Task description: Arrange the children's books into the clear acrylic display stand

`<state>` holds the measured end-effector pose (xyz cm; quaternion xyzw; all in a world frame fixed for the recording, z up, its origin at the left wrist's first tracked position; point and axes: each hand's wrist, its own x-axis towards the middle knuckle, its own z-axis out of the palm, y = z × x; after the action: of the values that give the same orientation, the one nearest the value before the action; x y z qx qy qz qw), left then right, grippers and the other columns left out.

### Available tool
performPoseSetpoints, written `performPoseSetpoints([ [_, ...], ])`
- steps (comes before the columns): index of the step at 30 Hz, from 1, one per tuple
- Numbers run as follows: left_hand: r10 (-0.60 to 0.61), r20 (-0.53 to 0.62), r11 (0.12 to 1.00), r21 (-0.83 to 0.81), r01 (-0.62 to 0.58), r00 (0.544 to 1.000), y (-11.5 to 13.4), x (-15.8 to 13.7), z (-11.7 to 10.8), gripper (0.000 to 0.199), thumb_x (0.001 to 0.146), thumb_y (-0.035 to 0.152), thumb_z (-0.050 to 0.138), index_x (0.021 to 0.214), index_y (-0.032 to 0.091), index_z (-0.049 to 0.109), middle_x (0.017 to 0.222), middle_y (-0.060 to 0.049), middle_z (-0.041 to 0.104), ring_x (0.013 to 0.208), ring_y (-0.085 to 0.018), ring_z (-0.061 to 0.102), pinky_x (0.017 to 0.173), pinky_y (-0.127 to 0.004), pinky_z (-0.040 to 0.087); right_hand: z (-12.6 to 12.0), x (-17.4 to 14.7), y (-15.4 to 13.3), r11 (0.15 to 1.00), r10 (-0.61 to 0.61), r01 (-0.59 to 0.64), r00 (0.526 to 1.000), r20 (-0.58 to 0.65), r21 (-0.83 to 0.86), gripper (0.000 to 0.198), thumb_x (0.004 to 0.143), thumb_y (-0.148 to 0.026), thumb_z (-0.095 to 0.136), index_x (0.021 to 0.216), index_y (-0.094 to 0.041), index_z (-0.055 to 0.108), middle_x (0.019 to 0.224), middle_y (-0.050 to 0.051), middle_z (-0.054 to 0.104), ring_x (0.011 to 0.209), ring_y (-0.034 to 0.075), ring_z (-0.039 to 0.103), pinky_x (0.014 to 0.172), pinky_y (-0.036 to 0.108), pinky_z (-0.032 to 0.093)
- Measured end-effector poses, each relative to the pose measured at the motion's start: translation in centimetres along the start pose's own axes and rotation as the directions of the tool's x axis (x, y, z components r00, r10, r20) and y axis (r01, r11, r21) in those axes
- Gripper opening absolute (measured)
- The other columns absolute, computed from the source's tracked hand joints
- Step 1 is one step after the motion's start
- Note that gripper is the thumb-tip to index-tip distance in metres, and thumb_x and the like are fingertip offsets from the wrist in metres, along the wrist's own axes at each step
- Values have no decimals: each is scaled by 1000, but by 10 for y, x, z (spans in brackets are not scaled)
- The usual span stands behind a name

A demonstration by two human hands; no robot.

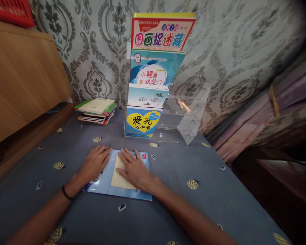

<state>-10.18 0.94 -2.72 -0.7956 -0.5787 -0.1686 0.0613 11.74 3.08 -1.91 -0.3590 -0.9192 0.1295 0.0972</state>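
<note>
A light-blue book (pixel 104 185) lies flat on the grey-blue cloth in front of me, with a pale yellow panel on its cover. My left hand (pixel 95 163) rests on its upper left part, fingers stretched out and palm down. My right hand (pixel 135 170) lies flat over the yellow panel, its fingers slightly spread, hiding part of the cover. Neither hand grips anything. Beyond the book stands a clear acrylic rack (pixel 191 115), its left column filled with tiered books, a blue one with a yellow heart (pixel 140 124) lowest.
A stack of books (pixel 97 109) lies at the back left, near a wooden cabinet (pixel 25 75) with a red basket (pixel 12 12) on top. The patterned cloth (pixel 173 214) covers the surface. At the right hangs a pink curtain (pixel 260 119). Patterned wallpaper is behind the rack.
</note>
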Motion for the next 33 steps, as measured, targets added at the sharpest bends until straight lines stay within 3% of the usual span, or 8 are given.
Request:
performPoseSetpoints([
  [4, 4, 0, 1000, 10, -4, 1000, 0, -1, 2, 37, 102, 24, 38, 127, 18, 66, 119, -11, 68, 107, -25, 61, 93, -44, 51, -2, -4, -1, 1000, 20, -20, 1000, -6, 13, 60, 102, -50, 45, 153, -18, 38, 161, 15, 32, 151, 31, 27, 118, 69, 14],
  [12, 126, -58, 991, 44, -123, 990, 2, -3, 13, 35, 101, 26, 45, 130, 28, 65, 134, -8, 64, 127, -27, 56, 102, -47, 49, -2, -4, 0, 999, 22, -21, 1000, -20, 49, 62, 101, -51, 47, 154, -21, 38, 160, 14, 34, 150, 31, 28, 119, 68, 13],
  [17, 128, -77, 989, 90, -121, 989, -1, -4, 18, 36, 101, 29, 44, 130, 29, 65, 133, -9, 66, 124, -28, 59, 97, -47, 53, -9, -8, 1, 995, 41, -44, 998, 40, 87, 63, 101, -54, 42, 155, -22, 36, 163, 11, 29, 152, 29, 23, 121, 64, 10],
  [25, 102, -86, 994, 46, -98, 991, -3, -4, 22, 36, 102, 32, 43, 131, 30, 65, 131, -8, 67, 122, -27, 61, 99, -47, 52, -12, -29, 11, 988, 121, -123, 992, 30, 91, 65, 101, -58, 38, 155, -23, 36, 164, 8, 27, 153, 29, 20, 121, 64, 6],
  [33, 109, 10, 993, -52, -108, 994, -17, -11, 17, 42, 103, 36, 38, 139, 29, 58, 145, -8, 58, 132, -24, 55, 109, -46, 46, -15, -31, 10, 988, 129, -131, 991, 32, 78, 65, 100, -56, 43, 155, -22, 36, 164, 10, 28, 153, 29, 20, 121, 64, 7],
])
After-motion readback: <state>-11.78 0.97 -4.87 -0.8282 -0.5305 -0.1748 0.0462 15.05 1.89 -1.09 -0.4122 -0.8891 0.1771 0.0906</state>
